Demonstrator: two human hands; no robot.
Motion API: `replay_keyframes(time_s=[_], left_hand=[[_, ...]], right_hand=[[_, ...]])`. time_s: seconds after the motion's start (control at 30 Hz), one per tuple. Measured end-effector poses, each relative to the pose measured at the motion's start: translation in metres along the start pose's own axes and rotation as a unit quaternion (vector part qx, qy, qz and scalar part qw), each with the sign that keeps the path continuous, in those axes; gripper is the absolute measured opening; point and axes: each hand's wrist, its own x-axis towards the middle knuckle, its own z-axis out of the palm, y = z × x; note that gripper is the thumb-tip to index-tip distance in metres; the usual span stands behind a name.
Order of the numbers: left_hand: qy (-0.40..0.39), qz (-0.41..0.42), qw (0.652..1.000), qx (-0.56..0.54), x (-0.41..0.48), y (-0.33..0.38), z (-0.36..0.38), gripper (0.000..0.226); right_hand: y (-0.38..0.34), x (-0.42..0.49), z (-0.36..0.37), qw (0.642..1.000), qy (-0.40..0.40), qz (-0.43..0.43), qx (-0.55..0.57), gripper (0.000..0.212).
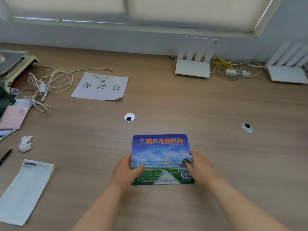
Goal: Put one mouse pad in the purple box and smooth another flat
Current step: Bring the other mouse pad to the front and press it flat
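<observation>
A printed mouse pad [160, 152] with a blue sky, a green field and orange characters lies flat on the wooden desk [216, 147] in front of me. My left hand [125, 172] grips its left edge, thumb on top. My right hand [199, 167] grips its right edge the same way, thumb near the QR code. No purple box and no second mouse pad are in view.
A white paper sign [101, 86] with black characters lies at the back left beside tangled white cables [48, 85]. Two white routers [193, 64] [286, 69] stand at the back. Two cable grommets [129, 117] [247, 127], a crumpled tissue [25, 143] and a notepad [25, 190] lie around.
</observation>
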Motion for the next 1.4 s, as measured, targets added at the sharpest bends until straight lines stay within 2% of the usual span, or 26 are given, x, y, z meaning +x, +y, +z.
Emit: replay_keyframes(time_s=[0.03, 0.07, 0.13, 0.2, 0.27, 0.3, 0.37, 0.43, 0.5, 0.6, 0.63, 0.77, 0.97, 1.2, 1.4], left_hand=[[0.014, 0.001, 1.000, 0.003, 0.001, -0.004, 0.002, 0.024], [0.019, -0.005, 1.000, 0.000, 0.001, -0.006, 0.004, 0.023], [0.034, -0.028, 0.999, -0.011, 0.003, -0.007, 0.008, 0.036], [0.050, -0.031, 0.998, -0.027, 0.006, -0.011, 0.011, 0.031], [0.063, -0.061, 0.995, -0.055, 0.011, -0.012, 0.017, 0.062], [0.072, -0.075, 0.992, -0.075, 0.012, -0.010, 0.020, 0.059], [0.085, -0.087, 0.988, -0.092, 0.014, -0.005, 0.022, 0.023], [0.091, -0.095, 0.986, -0.101, 0.019, -0.003, 0.025, 0.037], [0.083, -0.099, 0.986, -0.102, 0.023, -0.007, 0.026, 0.030], [0.060, -0.100, 0.989, -0.085, 0.025, -0.010, 0.026, 0.006], [0.060, -0.098, 0.990, -0.081, 0.027, -0.013, 0.028, 0.012], [0.081, -0.068, 0.994, -0.032, 0.025, -0.011, 0.033, 0.017], [0.111, -0.009, 0.991, 0.073, 0.013, 0.013, 0.028, 0.024], [0.154, 0.055, 0.984, 0.071, -0.002, 0.056, -0.001, 0.020], [0.182, 0.104, 0.978, 0.017, -0.018, 0.095, -0.036, 0.018]], right_hand=[[0.003, 0.002, 0.004, 1.000, 0.005, 0.012, 0.011, 0.051], [0.005, 0.003, 0.008, 0.999, 0.014, 0.023, 0.023, 0.049], [0.006, 0.005, 0.014, 0.997, 0.043, 0.040, 0.051, 0.041], [0.003, 0.007, 0.016, 0.992, 0.067, 0.060, 0.088, 0.034], [0.002, 0.010, 0.019, 0.987, 0.082, 0.071, 0.118, 0.024], [0.002, 0.012, 0.020, 0.985, 0.090, 0.075, 0.128, 0.018], [0.005, 0.016, 0.023, 0.981, 0.098, 0.085, 0.141, 0.010], [0.008, 0.019, 0.025, 0.980, 0.104, 0.089, 0.143, 0.005], [0.009, 0.022, 0.025, 0.977, 0.116, 0.097, 0.152, 0.004], [0.009, 0.023, 0.024, 0.973, 0.112, 0.104, 0.172, 0.005], [0.009, 0.023, 0.025, 0.974, 0.102, 0.101, 0.172, 0.007], [0.009, 0.017, 0.028, 0.979, 0.098, 0.094, 0.150, 0.018], [0.001, 0.002, 0.006, 0.978, 0.133, 0.081, 0.140, 0.022], [-0.025, -0.026, -0.049, 0.968, 0.197, 0.056, 0.147, 0.022], [-0.044, -0.056, -0.095, 0.952, 0.267, -0.004, 0.150, 0.016]])
